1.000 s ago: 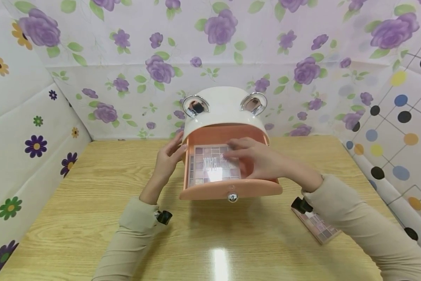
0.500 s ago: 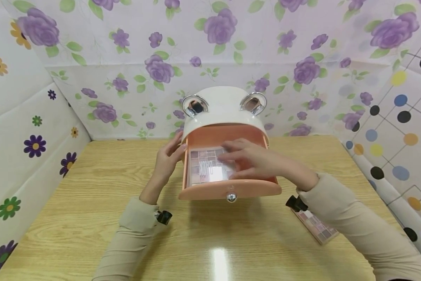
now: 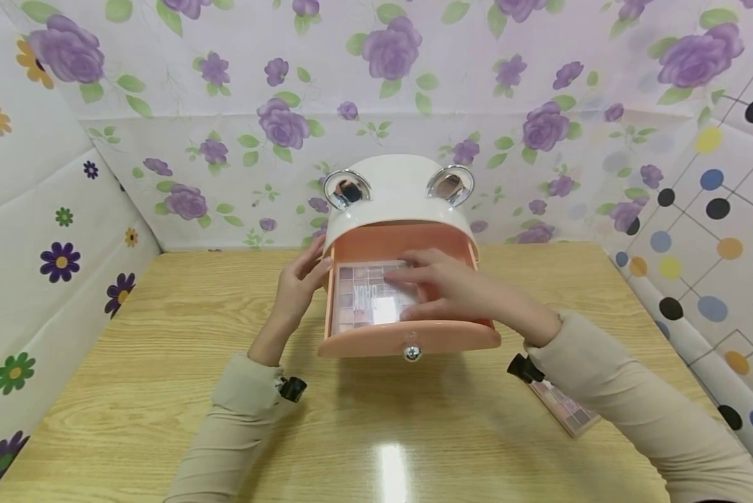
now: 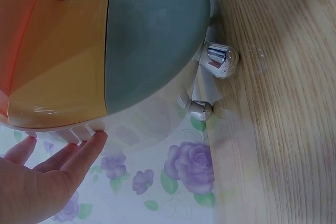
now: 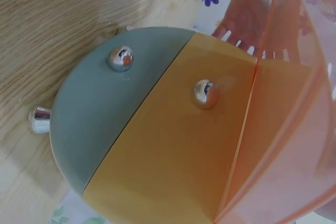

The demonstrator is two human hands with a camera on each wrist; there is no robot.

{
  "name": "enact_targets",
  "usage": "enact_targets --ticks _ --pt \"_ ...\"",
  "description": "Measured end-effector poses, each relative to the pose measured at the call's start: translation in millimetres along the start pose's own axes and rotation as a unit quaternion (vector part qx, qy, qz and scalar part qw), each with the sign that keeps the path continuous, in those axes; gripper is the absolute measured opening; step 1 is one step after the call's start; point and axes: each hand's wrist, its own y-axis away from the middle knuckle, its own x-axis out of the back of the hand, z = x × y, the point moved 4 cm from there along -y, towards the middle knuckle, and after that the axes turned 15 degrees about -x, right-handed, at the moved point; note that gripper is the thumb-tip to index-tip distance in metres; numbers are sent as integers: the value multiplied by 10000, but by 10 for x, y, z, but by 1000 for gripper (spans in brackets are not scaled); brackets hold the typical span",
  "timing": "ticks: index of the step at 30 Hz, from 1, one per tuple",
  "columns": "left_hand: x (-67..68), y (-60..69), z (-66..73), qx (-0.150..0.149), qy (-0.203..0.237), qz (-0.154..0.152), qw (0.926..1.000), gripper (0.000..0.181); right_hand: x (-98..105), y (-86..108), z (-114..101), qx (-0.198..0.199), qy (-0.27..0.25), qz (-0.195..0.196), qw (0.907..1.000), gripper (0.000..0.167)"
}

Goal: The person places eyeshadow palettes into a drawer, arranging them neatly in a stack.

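Observation:
A white rounded cabinet [image 3: 395, 185] with two silver ears has its top pink drawer [image 3: 408, 340] pulled out. Inside, against the drawer's left side, lies a clear-lidded palette [image 3: 367, 297]. My right hand [image 3: 455, 286] reaches into the drawer, fingers spread and relaxed over the palette's right edge. My left hand [image 3: 297, 286] rests against the cabinet's left side; in the left wrist view the fingertips of this hand [image 4: 47, 177] touch the white shell beside the yellow drawer [image 4: 63, 61]. The right wrist view shows the yellow drawer [image 5: 173, 129] and grey-green drawer [image 5: 115, 108] closed.
A second palette [image 3: 565, 412] lies on the wooden table [image 3: 163, 335] to the right, partly under my right forearm. Flowered cloth [image 3: 225, 140] hangs behind the cabinet. In the left wrist view, silver feet [image 4: 220, 60] stick out under the cabinet.
The palette in the drawer has shifted left, against the drawer's side. My right hand has moved slightly left with it. My left hand has stayed at the cabinet's side.

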Motion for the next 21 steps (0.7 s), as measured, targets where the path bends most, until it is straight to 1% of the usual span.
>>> enact_targets --ticks 6,13,16,18,21 --pt "1 -6 -18 -21 -27 -17 10000 52 -15 -6 -40 -56 -14 80 10000 62" --pt "6 -7 -15 -16 -75 -2 10000 51 -38 0 -47 50 -23 66 10000 61" --pt "1 -4 -7 29 -44 -18 10000 52 -34 13 -31 1 -196 10 9998 63" --pt "-2 -2 -2 55 -1 -20 10000 53 -28 25 -8 -98 -368 -25 9993 65" --pt "-2 -2 6 50 -4 -18 10000 53 -7 47 23 -146 -694 15 9975 72"
